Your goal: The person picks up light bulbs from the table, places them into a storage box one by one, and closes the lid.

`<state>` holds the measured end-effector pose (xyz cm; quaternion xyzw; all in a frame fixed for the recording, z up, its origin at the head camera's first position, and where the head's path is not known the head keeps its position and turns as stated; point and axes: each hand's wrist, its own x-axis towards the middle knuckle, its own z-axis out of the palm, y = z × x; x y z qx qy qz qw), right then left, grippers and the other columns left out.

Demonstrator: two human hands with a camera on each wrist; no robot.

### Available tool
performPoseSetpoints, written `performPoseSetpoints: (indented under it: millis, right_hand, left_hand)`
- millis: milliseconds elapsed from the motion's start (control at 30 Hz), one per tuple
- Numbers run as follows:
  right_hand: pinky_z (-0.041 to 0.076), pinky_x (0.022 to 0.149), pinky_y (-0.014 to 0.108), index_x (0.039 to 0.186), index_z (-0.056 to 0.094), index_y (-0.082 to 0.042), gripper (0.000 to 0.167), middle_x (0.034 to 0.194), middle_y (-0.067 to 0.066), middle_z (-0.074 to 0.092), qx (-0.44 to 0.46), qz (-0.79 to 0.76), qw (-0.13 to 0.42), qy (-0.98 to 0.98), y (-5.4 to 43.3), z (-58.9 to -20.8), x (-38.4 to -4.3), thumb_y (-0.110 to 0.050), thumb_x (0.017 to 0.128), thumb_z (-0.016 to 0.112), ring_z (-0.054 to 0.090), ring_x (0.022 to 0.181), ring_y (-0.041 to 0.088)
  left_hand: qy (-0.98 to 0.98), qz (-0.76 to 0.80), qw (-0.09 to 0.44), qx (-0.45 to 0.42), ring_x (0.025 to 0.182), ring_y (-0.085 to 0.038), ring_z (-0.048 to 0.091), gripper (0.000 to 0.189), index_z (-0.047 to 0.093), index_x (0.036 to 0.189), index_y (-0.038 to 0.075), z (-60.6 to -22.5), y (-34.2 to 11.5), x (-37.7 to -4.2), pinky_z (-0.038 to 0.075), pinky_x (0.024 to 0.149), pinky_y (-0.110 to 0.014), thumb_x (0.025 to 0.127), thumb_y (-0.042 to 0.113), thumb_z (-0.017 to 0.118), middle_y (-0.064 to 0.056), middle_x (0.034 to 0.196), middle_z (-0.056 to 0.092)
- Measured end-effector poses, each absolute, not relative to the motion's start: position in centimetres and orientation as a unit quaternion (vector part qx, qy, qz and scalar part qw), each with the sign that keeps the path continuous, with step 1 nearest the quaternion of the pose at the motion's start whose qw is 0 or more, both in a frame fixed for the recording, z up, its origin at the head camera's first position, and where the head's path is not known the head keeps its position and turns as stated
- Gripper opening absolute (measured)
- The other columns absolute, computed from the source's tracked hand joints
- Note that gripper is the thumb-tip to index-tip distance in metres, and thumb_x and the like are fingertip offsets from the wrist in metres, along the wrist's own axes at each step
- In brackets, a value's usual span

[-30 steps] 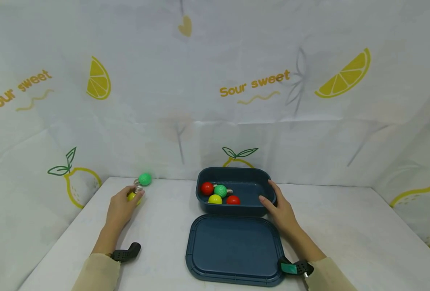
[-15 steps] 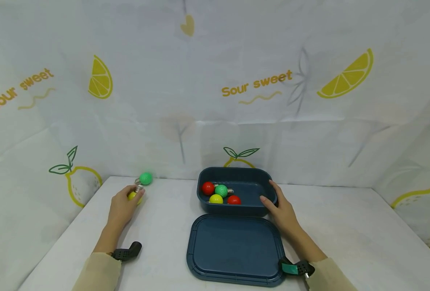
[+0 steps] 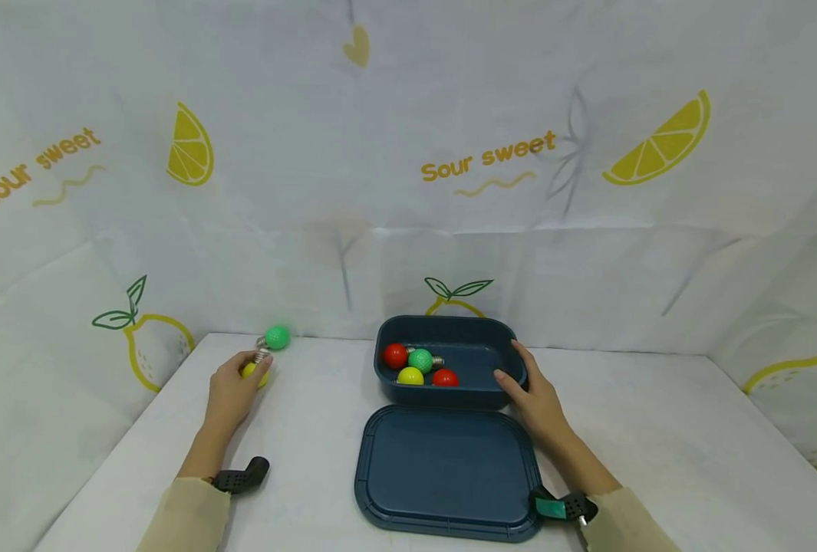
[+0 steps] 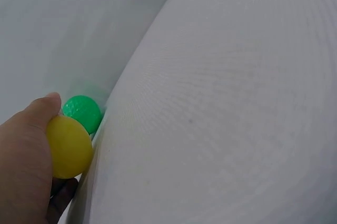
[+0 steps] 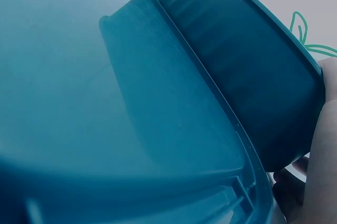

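Observation:
At the table's far left, my left hand (image 3: 232, 389) pinches a yellow light bulb (image 3: 256, 374), its screw base pointing away from me. The left wrist view shows the round yellow bulb (image 4: 70, 148) between thumb and fingers. Just beyond it lies a green bulb (image 3: 277, 337) with a dimpled globe. My right hand (image 3: 538, 395) grips the right end of a dark blue plastic box (image 3: 477, 395). Inside the box, toward its left side, are a red bulb (image 3: 395, 355), a green bulb (image 3: 420, 360), a yellow bulb (image 3: 410, 376) and another red bulb (image 3: 445, 378).
The box's flat blue lid (image 3: 447, 471) lies on the white table (image 3: 304, 452), right in front of the box and under my right wrist. A white cloth backdrop (image 3: 277, 153) with lemon prints rises behind the table's back edge.
The yellow bulb has tilted slightly in my left fingers. Both hands stay in nearly the same places, and the box and lid have not moved.

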<state>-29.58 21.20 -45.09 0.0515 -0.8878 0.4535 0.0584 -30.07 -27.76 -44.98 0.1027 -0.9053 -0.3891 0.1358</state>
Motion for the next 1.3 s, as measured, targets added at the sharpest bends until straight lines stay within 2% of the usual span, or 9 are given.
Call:
performPoseSetpoints:
  millis: [1300]
  right_hand:
    - [0.025,0.119,0.068,0.163,0.016,-0.023,0.073,0.168,0.02,0.021,0.055,0.458,0.059,-0.885,21.17,-45.1,-29.51,-0.048,0.103,0.05,0.026,0.153,0.045]
  left_hand:
    - [-0.9,-0.398,0.142,0.103,0.134,-0.043,0.051,0.063,0.052,0.142,-0.003,-45.2,-27.72,-30.19,0.04,0.114,-0.056,0.103,0.047,0.052,-0.027,0.143,0.056]
